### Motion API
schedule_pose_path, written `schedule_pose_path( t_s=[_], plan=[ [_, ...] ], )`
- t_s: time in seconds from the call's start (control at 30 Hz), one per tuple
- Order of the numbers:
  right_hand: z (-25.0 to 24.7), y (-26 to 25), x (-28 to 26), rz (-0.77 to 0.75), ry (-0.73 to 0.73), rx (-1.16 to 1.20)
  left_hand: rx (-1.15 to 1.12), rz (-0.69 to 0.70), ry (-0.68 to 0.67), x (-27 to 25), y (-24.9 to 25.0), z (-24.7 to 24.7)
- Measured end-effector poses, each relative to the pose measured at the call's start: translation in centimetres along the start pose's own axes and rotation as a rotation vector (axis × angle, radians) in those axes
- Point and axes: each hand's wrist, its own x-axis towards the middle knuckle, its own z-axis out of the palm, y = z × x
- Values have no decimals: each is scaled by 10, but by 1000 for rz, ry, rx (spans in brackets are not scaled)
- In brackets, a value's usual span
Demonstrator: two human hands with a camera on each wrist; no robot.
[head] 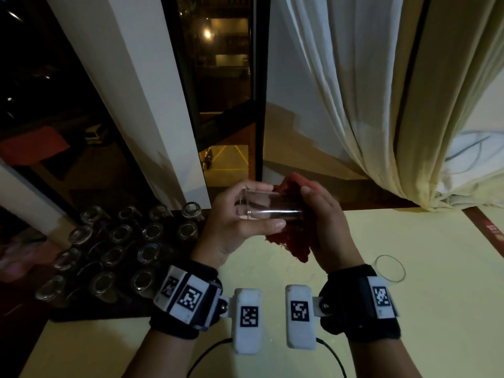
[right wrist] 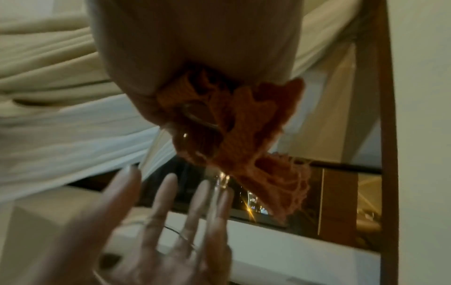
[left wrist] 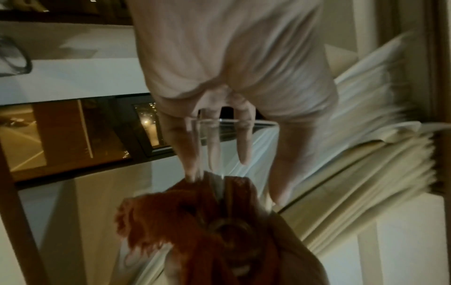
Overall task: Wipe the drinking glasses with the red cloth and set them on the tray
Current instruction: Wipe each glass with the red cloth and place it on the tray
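Observation:
My left hand grips a clear drinking glass lying sideways above the table, thumb below and fingers over it. My right hand holds the red cloth wrapped round the glass's right end; its fingers are hidden behind the cloth. In the left wrist view my fingers lie along the glass, which runs into the cloth. The right wrist view has the cloth bunched under my palm around the glass base. The dark tray at left carries several upright glasses.
One more clear glass stands on the pale yellow table just right of my right wrist. Cream curtains hang at the back right. A dark window and a white post stand behind the tray.

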Motion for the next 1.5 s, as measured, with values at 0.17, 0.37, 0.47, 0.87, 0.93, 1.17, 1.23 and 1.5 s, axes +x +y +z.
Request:
schedule_pose_path(
  t_s=[0.17,0.37,0.47,0.87,0.93,1.17,1.23,1.5],
  plan=[
    [4,6,3,-92,123,-98,151,79,157,2,-2,12],
    [2,8,3,-92,-11,244,-189,-15,206,-2,-3,20],
    [0,7,4,-144,-21,222,-229,-94,186,-2,-7,24],
    [-14,6,3,-63,13,-82,556,-237,-251,7,1,14],
    [-9,8,2,-37,20,-121,627,-224,-226,7,-2,17],
    [-11,13,-1,17,-10,77,98,-316,-56,-1,-13,22],
    [-12,15,-3,40,-64,132,-84,-320,-19,-2,-9,24],
    [-1,27,-3,-55,-122,109,-312,-283,-13,4,-6,34]
  ],
)
